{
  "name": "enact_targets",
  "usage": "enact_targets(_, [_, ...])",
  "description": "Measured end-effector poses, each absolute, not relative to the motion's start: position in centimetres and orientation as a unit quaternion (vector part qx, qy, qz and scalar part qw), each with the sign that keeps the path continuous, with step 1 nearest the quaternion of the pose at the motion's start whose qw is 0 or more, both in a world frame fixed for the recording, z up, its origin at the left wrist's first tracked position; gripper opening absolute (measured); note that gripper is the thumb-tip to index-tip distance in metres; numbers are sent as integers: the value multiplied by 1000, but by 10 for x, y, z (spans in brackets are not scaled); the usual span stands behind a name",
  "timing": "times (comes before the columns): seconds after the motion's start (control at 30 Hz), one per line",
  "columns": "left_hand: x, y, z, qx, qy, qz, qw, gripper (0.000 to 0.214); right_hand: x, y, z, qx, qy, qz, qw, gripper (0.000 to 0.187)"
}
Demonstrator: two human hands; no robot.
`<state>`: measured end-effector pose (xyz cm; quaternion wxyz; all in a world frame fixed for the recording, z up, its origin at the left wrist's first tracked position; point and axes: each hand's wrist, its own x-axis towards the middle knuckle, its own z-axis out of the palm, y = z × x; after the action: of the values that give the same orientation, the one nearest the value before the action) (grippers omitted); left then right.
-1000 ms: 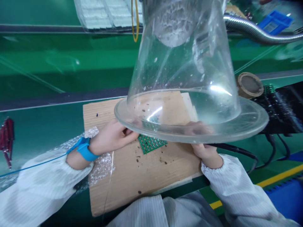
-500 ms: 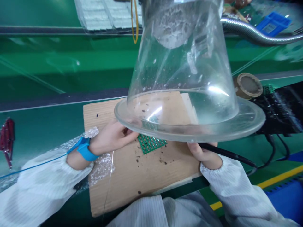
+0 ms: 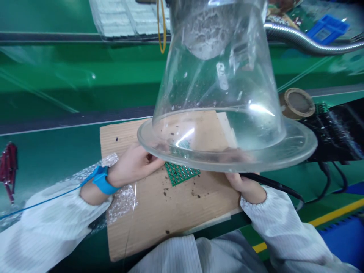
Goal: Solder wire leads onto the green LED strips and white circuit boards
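Observation:
My left hand [image 3: 139,161], with a blue wrist strap [image 3: 105,182] on its wrist, is closed at the left edge of a green circuit board [image 3: 182,173]. A thin solder wire [image 3: 133,201] hangs below this hand and seems to run into it; its fingertips are partly behind the hood rim. To the board's right, my right hand [image 3: 241,184] is closed around what looks like a soldering iron, whose black cord [image 3: 277,185] trails off to the right. The clear hood [image 3: 218,98] covers the iron's tip and blurs the board's upper part.
Under the board lies a cardboard sheet [image 3: 153,223] with dark specks, bubble wrap [image 3: 122,204] at its left. A round tin-like holder [image 3: 298,103] and black equipment [image 3: 341,129] stand at right. Red-handled tools [image 3: 9,167] lie far left. A metal hose [image 3: 313,43] crosses the upper right.
My right hand has shifted slightly, and its fingers show more plainly through the hood rim. The black cord has moved a little left. My left hand and the board look nearly unmoved.

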<state>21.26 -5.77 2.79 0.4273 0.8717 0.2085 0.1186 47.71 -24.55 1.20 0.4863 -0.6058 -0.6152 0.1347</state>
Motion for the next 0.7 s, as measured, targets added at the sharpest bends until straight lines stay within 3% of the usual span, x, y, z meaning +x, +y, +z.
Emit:
enact_targets(0.43, [214, -59, 23, 861, 226, 127, 438, 19, 479, -243, 19, -605, -636, 121, 464, 32])
enact_targets(0.7, [210, -60, 14, 867, 218, 155, 419, 15, 483, -243, 15, -611, -633, 91, 467, 25])
